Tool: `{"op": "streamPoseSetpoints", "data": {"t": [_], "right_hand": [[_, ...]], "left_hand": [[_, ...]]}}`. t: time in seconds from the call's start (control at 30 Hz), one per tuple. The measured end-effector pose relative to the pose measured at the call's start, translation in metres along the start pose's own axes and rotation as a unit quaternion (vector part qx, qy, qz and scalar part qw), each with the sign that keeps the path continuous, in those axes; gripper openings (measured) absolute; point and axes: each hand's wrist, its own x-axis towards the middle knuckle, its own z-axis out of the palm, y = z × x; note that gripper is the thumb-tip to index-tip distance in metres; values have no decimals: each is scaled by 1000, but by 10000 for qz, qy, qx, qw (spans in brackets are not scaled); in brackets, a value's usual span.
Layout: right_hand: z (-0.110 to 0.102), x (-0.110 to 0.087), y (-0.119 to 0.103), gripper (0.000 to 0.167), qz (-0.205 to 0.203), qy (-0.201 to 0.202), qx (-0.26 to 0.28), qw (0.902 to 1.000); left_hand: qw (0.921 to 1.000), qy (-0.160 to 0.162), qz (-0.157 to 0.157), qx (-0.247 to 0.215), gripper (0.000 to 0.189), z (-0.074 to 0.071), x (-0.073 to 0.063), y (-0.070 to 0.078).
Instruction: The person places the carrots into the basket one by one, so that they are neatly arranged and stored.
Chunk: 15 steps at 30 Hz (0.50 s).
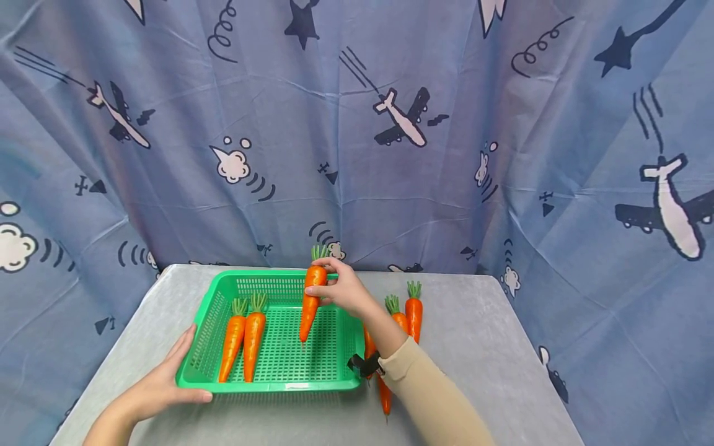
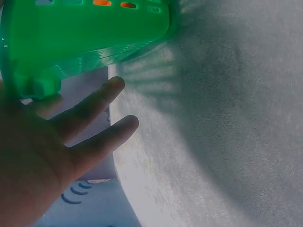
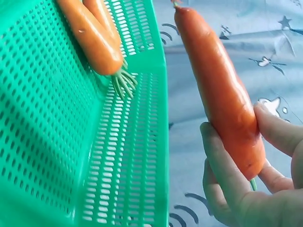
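Observation:
My right hand (image 1: 346,288) holds a carrot (image 1: 310,310) near its leafy end, above the right part of a green plastic basket (image 1: 186,353). The carrot's tip points down toward the basket floor. In the right wrist view, thumb and fingers pinch this orange carrot (image 3: 227,94) at its thick end. Two carrots, one on the left (image 1: 232,341) and one beside it (image 1: 254,341), lie in the basket's left half. My left hand (image 1: 158,384) rests at the basket's front left corner. Its fingers (image 2: 102,142) are straight and spread in the left wrist view.
Several more carrots (image 1: 414,316) lie on the grey table (image 1: 474,347) right of the basket, partly hidden by my right forearm. A blue curtain (image 1: 357,155) with printed planes hangs behind the table and along both sides.

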Motion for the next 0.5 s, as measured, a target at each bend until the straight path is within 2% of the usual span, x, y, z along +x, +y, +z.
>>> {"op": "streamPoseSetpoints", "data": {"t": [0.13,0.23,0.5], "right_hand": [[12,10,3,55,144,-202,-74,9997],[22,17,5,56,281,-321,-88,9991],[42,34,20,60,531,-512,-13,9973]], "left_hand": [[10000,47,85,-9,126,0,-1,-2],[9995,118,283,-51,127,1,-2,-2],[9994,64,228,-234,126,1,-1,-1]]}}
